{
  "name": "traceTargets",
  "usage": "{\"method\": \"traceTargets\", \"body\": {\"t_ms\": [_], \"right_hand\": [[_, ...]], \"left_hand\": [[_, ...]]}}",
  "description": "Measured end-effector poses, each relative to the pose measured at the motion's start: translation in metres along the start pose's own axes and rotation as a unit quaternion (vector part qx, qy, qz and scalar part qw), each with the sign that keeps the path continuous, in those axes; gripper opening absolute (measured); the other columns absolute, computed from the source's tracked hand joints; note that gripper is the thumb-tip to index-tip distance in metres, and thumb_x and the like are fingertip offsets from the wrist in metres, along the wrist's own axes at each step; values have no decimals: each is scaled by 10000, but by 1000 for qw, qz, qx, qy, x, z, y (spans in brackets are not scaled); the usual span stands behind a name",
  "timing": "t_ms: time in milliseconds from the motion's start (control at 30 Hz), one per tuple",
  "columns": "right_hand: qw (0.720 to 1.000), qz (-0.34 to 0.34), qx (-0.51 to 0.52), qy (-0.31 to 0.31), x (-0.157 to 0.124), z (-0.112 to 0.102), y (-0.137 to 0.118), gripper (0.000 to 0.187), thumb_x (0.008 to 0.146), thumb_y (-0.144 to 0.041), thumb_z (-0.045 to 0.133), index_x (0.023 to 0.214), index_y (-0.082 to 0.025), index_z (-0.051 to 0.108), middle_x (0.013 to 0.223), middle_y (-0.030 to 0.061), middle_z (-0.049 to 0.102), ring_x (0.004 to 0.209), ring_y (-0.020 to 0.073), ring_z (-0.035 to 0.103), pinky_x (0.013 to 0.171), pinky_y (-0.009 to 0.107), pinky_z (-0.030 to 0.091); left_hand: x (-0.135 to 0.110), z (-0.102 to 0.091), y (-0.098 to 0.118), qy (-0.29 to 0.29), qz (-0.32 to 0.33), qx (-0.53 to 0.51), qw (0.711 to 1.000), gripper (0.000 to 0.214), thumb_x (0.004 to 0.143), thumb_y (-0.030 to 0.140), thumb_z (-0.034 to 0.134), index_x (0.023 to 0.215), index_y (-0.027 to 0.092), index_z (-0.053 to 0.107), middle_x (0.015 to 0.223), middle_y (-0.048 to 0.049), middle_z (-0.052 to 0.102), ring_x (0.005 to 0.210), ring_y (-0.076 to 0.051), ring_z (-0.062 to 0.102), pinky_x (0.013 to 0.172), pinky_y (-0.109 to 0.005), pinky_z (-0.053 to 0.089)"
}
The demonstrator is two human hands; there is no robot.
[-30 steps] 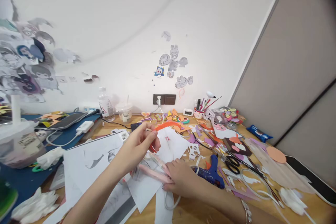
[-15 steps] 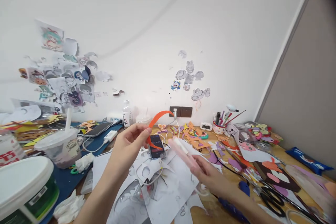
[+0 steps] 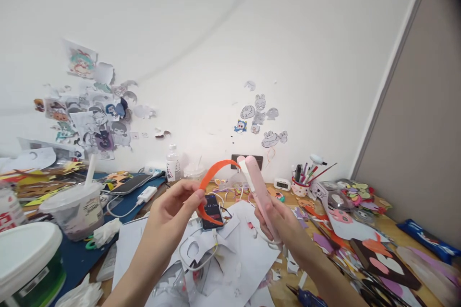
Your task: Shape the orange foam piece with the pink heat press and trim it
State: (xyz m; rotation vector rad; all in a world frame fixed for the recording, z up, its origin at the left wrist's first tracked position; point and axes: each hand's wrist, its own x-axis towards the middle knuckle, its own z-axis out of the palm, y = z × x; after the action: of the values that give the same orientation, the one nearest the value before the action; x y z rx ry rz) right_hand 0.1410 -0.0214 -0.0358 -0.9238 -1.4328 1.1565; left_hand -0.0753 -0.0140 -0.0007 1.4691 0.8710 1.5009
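Observation:
My left hand [image 3: 173, 213] pinches a curved orange strip [image 3: 213, 171] between thumb and fingers. The strip bends in a C shape, its upper end reaching right and its lower end hanging over the phone. Wrapped around a pink hair straightener [image 3: 258, 189] with white inner sides, my right hand [image 3: 283, 220] holds it tilted, tips up. The strip's upper end meets the straightener's tips; whether it lies between the two arms I cannot tell. Below the strip, a phone [image 3: 212, 213] showing a running time leans above white paper sheets [image 3: 248, 259].
Paper scraps and cut-outs cover the desk. On the left stand a lidded cup with a straw [image 3: 74, 208] and a white-lidded tub [image 3: 29, 261]. At right are a pen cup [image 3: 300, 186], a small clock [image 3: 282, 184], black-handled scissors [image 3: 374, 292] and a brown board [image 3: 385, 261].
My right hand has raised the straightener and turned it more upright, bringing its tips to the strip's upper end. My left hand keeps its pinch on the strip. The view has shifted slightly.

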Motion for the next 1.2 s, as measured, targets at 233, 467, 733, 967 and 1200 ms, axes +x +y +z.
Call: {"method": "traceTargets", "body": {"t_ms": [233,467,733,967,1200], "right_hand": [[1000,9,-7,13,5,3,7,462,782,-651,478,822,-193,432,626,-60,400,381,19,277,344,182,170],[999,50,2,-13,5,5,11,545,757,-710,440,840,-174,494,598,-46,442,368,33,333,346,188,235],[991,87,84,-49,-3,9,1,553,840,-645,379,963,-137,557,588,-57,421,358,8,278,376,190,141],[947,139,270,-108,3,2,9,562,853,-620,394,978,-108,588,528,-70,418,310,-8,233,362,178,136],[933,132,323,-94,4,-11,7,561,868,-619,354,942,-109,576,501,-61,441,298,-2,262,353,166,167]], "left_hand": [[-5,4,1,-35,25,-54,998,159,772,306,629,652,205,603,1188,-48,603,1020,-225,574,820,-318,474],[-5,6,-1,-88,25,-32,995,158,773,297,622,646,204,639,1119,-85,635,931,-229,601,718,-315,495],[-10,4,0,-142,86,63,984,108,838,258,558,753,223,614,967,-71,620,933,-219,571,786,-323,464],[-19,1,4,-81,117,87,986,87,808,241,586,746,262,643,899,-41,642,926,-230,554,721,-277,476],[-19,0,12,-28,104,11,994,111,795,235,568,723,284,636,731,0,635,810,-184,543,662,-236,437]]}}
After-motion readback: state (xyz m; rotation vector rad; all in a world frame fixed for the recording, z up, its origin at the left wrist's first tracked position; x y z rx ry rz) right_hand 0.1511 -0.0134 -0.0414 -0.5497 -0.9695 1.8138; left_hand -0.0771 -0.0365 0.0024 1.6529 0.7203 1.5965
